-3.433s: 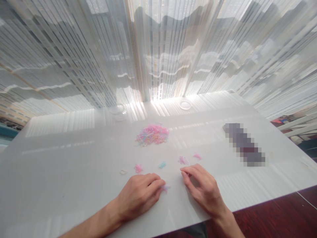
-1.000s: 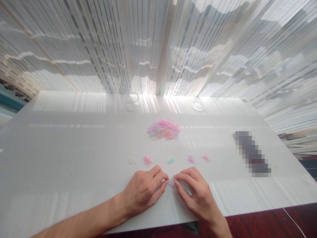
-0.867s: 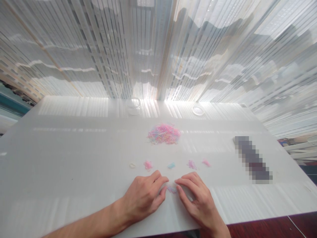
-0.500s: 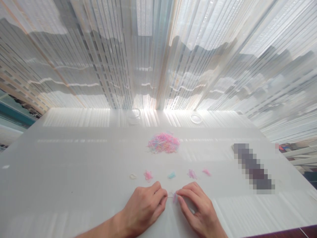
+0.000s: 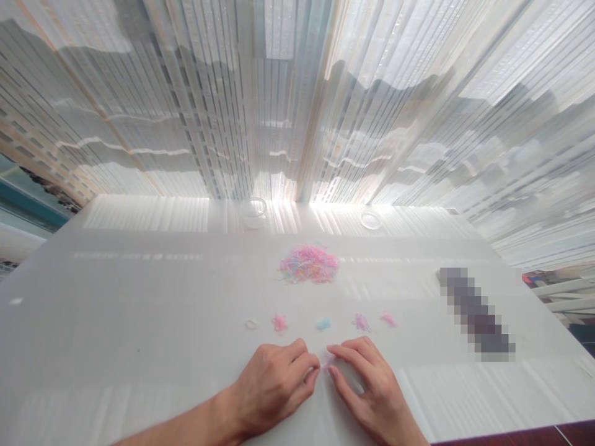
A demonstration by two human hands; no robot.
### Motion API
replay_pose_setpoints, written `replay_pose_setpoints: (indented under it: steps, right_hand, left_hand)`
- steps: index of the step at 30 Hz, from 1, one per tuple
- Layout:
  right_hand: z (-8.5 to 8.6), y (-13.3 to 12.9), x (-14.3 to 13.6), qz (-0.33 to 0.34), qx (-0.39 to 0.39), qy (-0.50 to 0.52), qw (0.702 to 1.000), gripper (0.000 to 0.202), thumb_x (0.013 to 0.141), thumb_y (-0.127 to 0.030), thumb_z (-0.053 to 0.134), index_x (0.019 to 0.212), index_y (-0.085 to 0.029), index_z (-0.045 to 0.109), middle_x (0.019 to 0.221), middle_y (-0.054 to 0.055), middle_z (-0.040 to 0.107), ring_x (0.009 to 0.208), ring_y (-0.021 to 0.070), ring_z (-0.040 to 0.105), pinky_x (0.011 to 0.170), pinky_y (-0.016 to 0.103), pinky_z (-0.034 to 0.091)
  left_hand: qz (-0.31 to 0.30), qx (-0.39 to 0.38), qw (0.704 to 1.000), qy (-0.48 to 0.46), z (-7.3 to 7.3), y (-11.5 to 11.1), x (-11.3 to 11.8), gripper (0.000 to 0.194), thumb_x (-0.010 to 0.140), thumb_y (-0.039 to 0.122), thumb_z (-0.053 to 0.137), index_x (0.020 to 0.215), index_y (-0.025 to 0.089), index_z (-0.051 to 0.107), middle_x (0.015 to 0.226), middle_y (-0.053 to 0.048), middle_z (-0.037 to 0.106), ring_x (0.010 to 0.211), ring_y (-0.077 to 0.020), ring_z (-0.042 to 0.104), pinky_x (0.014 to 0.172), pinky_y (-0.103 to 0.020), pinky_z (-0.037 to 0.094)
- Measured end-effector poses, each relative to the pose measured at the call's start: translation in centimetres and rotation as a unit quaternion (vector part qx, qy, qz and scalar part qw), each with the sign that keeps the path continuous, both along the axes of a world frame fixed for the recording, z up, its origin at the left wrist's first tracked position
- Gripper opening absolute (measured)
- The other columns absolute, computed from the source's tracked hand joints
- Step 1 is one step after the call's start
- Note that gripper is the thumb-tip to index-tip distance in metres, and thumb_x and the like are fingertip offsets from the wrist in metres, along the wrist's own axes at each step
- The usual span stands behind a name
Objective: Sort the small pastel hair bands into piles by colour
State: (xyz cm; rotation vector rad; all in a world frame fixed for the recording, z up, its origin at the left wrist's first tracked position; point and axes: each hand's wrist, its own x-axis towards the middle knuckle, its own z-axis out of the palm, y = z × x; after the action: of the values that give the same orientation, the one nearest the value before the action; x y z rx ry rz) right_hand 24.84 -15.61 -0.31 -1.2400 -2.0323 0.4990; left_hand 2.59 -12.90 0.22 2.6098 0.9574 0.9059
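My left hand (image 5: 283,387) rests on the white table with its thumb and forefinger pinched together. Whatever lies in that pinch is too small to make out. Just to its right is my right hand (image 5: 369,384), its thumb and forefinger parted beside a small purple rubber band (image 5: 328,362). Beyond my hands lie small groups of rubber bands in a row: whitish (image 5: 251,324), pink (image 5: 279,322), light blue (image 5: 323,324), purple (image 5: 361,321) and another pink (image 5: 388,319). A larger mixed heap of rubber bands (image 5: 310,264) sits behind the row.
Two clear round containers or lids, one on the left (image 5: 255,212) and one on the right (image 5: 370,220), stand at the table's (image 5: 139,297) far edge. A blurred dark oblong object (image 5: 476,313) lies on the right. Sheer striped curtains (image 5: 297,124) hang behind.
My right thumb and forefinger have spread apart. The pale loop that showed between my hands is no longer visible, and my left fingertips sit nearer the purple band. The view has shifted slightly.
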Motion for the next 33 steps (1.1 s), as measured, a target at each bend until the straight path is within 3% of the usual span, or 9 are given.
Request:
replay_pose_setpoints:
  steps: [11, 21, 33]
  right_hand:
    - [0.31, 0.2, -0.07, 0.007, 0.015, 0.014, 1.0, 0.02, 0.095, -0.01, 0.059, 0.108, -0.022, 0.068, 0.088, 0.005, 0.066, 0.08, 0.0183, 0.065, 0.069, 0.03, 0.058]
    - [0.43, 0.09, 0.16, 0.019, -0.007, 0.038, 0.999, 0.022, 0.096, -0.011, 0.06, 0.111, -0.024, 0.069, 0.089, 0.004, 0.065, 0.081, 0.0167, 0.065, 0.07, 0.029, 0.058]
    - [0.73, 0.12, 0.21, 0.012, -0.045, 0.061, 0.997, 0.018, 0.097, -0.018, 0.061, 0.107, -0.026, 0.074, 0.088, 0.003, 0.065, 0.081, 0.0165, 0.067, 0.071, 0.028, 0.058]
  left_hand:
    - [-0.002, 0.004, 1.0, -0.013, 0.19, 0.24, -0.13, 0.016, 0.102, 0.017, 0.047, 0.094, 0.021, 0.06, 0.071, 0.002, 0.06, 0.051, -0.0141, 0.058, 0.044, -0.026, 0.042]
    - [0.009, -0.019, 0.999, -0.037, 0.08, 0.32, -0.43, 0.017, 0.105, 0.027, 0.048, 0.11, 0.019, 0.062, 0.072, 0.002, 0.062, 0.05, -0.0134, 0.06, 0.045, -0.025, 0.046]
    - [-0.005, -0.027, 0.998, -0.065, -0.09, 0.71, -0.05, 0.017, 0.103, 0.022, 0.051, 0.099, 0.02, 0.067, 0.064, 0.004, 0.06, 0.045, -0.0097, 0.053, 0.043, -0.023, 0.04]
